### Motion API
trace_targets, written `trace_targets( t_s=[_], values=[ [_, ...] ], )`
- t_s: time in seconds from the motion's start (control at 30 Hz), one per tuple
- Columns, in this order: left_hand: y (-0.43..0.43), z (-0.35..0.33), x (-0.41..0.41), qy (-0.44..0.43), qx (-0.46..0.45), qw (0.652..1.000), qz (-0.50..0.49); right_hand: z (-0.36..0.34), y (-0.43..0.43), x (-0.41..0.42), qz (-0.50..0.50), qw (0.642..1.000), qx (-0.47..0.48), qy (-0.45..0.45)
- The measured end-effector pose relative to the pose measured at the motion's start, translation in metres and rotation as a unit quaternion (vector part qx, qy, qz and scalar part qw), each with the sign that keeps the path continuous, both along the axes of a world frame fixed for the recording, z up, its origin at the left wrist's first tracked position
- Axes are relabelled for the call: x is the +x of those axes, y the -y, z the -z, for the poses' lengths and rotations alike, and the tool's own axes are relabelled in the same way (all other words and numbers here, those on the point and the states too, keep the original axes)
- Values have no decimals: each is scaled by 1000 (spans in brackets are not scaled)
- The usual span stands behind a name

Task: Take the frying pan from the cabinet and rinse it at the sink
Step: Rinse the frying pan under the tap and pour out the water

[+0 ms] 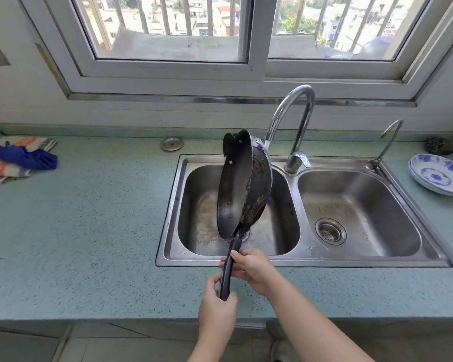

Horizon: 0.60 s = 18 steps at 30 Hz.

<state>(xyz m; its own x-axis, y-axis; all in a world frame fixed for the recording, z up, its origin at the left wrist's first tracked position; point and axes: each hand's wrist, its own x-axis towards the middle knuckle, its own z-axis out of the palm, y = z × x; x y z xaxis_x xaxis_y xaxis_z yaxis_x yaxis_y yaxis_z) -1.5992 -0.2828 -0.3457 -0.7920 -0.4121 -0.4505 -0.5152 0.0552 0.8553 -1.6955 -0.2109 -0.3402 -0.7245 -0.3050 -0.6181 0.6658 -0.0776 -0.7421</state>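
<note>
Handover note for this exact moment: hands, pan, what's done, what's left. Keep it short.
Left hand: grips the lower end of the pan's handle.
Right hand: grips the same handle higher up, nearer the pan.
Frying pan: out of the cabinet, held tilted on edge over the left basin, underside turned toward the faucet spout. Water appears to run onto the underside.
Done: pan fetched and brought to the sink, rinse begun.
Left: finish rinsing, probably the inside too, then shut off the water.
</note>
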Motion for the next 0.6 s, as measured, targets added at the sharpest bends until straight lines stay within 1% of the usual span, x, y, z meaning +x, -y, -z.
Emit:
trace_targets(
  t_s=[0.37,0.47,0.6],
  values=[
    [-4,-7,-3,3,-68,997,48,11,-2,5,34,998,-35,41],
    [-7,-4,-2,4,-75,995,65,13,-3,7,44,998,-25,40],
    [-12,1,-2,9,-70,994,82,15,-7,8,50,998,15,25]
  ],
)
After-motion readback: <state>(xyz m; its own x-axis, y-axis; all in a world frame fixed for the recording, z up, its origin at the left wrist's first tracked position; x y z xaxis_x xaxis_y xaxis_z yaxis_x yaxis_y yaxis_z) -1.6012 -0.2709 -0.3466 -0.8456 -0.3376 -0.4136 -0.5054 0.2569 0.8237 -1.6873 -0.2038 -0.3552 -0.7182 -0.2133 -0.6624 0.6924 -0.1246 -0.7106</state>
